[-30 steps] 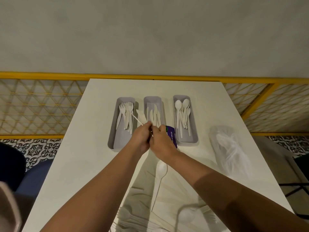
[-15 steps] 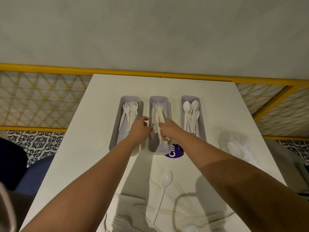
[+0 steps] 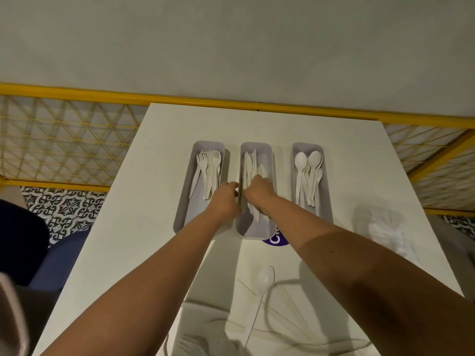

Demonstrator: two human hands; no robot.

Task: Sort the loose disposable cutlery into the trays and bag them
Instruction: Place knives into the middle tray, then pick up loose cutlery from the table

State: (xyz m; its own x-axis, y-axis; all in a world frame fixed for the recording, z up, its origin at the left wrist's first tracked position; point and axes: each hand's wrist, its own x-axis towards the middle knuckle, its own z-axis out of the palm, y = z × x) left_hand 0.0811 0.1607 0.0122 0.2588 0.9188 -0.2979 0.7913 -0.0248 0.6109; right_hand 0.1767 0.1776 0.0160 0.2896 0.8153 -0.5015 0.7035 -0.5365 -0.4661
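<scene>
Three grey trays stand side by side on the white table (image 3: 144,227). The left tray (image 3: 187,209) holds forks, the middle tray (image 3: 267,160) holds knives (image 3: 248,165), and the right tray (image 3: 325,201) holds spoons. My right hand (image 3: 258,194) reaches down into the middle tray among the knives, fingers curled; whether it still grips one is hidden. My left hand (image 3: 223,200) rests on the rim between the left and middle trays, fingers curled. A loose white spoon (image 3: 262,286) lies near me on the table.
A clear plastic bag (image 3: 383,229) with white cutlery lies at the right. A purple round label (image 3: 276,240) shows under my right forearm. More loose cutlery lies at the bottom edge. A yellow mesh railing (image 3: 64,140) borders the table's far side.
Both hands moved forward from near the table's middle to the trays. The right hand carried a knife into the middle tray and has sunk lower among the knives.
</scene>
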